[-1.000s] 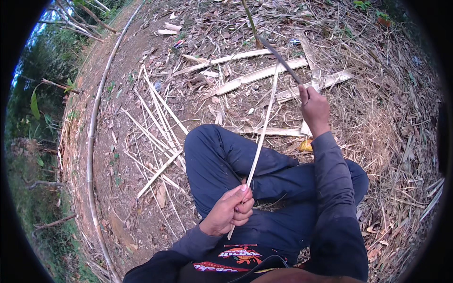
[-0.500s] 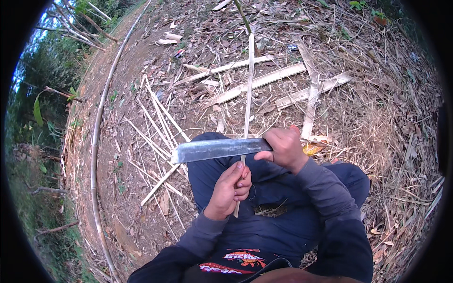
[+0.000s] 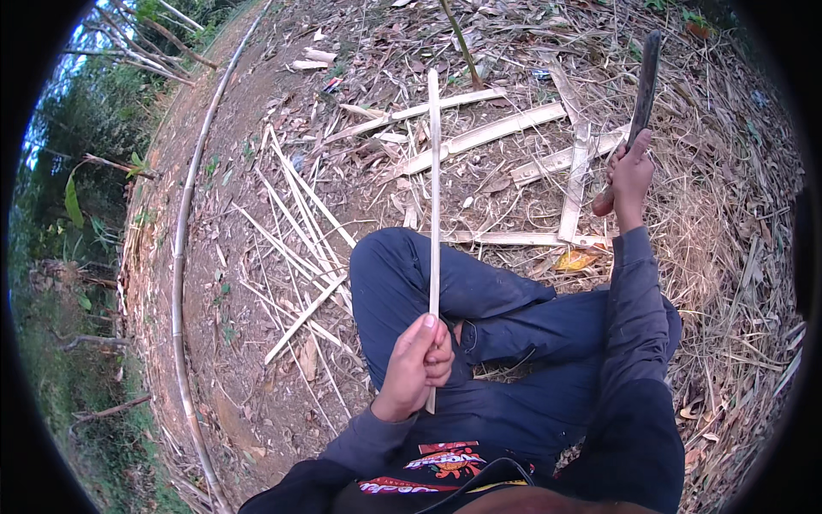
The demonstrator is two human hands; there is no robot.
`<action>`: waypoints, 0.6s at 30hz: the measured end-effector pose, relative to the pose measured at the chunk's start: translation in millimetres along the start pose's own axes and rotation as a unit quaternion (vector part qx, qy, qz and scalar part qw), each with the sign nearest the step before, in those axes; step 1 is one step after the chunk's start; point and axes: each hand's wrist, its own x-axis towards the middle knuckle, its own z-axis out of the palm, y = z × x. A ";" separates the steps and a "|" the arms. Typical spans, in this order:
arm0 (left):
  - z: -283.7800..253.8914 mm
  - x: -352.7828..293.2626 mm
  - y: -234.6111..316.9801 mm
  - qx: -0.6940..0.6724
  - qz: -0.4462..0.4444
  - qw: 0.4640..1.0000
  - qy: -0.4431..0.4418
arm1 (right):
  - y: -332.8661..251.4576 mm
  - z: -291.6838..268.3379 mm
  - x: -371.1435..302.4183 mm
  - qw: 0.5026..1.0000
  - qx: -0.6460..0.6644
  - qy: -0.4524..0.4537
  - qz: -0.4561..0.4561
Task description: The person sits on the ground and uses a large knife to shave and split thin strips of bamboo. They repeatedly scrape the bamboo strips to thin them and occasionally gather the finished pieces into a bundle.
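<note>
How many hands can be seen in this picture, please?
2: the left hand, low in the middle, holding a pale strip; the right hand, higher and farther right, gripping a long knife.

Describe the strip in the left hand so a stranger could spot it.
Find the dark blue trousers at lower centre. Over their left part, the left hand grips a long, narrow, pale strip near its lower end, the rest pointing up the picture. Its neighbours, the loose pieces further left, lie on the ground; this one alone is held.
</note>
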 end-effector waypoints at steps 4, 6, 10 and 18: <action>-3.0 32.4 11.2 0.048 0.049 0.997 0.047 | -43.0 29.6 -74.4 0.949 0.230 -0.179 0.124; 7.6 44.2 11.7 0.049 0.078 0.995 0.050 | -40.8 34.4 -94.8 0.932 0.182 -0.297 0.098; 12.1 65.6 -1.8 0.049 0.172 0.981 0.074 | -58.4 45.1 -135.1 0.888 0.107 -0.427 0.131; 2.2 90.7 -3.5 0.028 0.276 0.953 0.119 | -68.4 45.4 -173.7 0.845 0.066 -0.520 0.101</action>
